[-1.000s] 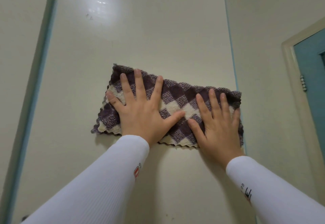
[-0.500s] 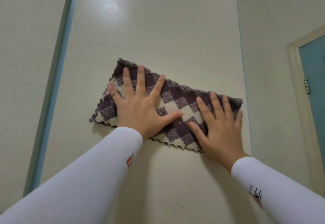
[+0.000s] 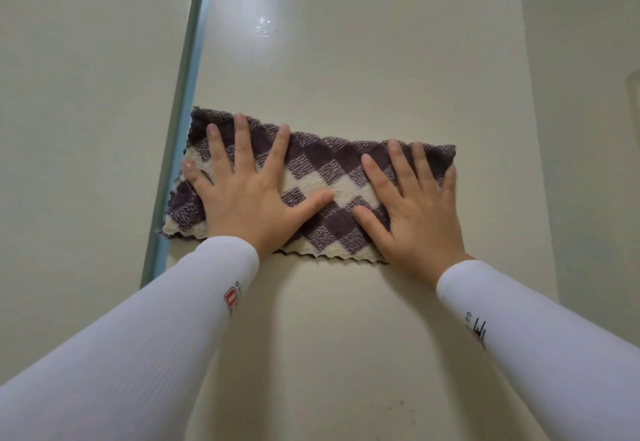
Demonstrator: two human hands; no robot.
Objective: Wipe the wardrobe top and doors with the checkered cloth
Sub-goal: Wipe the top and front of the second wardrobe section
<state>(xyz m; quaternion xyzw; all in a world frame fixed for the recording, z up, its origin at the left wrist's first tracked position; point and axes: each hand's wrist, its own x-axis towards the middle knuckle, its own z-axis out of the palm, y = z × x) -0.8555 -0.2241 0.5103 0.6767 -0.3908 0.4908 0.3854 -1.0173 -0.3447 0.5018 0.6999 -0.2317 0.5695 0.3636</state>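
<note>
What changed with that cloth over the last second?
Both hands slid the purple-and-cream checkered cloth leftward across the cream wardrobe door, from its right edge to the blue-green strip at its left. The left hand and right hand stay pressed flat on it, fingers spread.

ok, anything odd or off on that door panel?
Small shiny smear high on the wardrobe door, above the checkered cloth; looks like wet residue or a scuff. A few dark specks low down. Nothing else.
</note>
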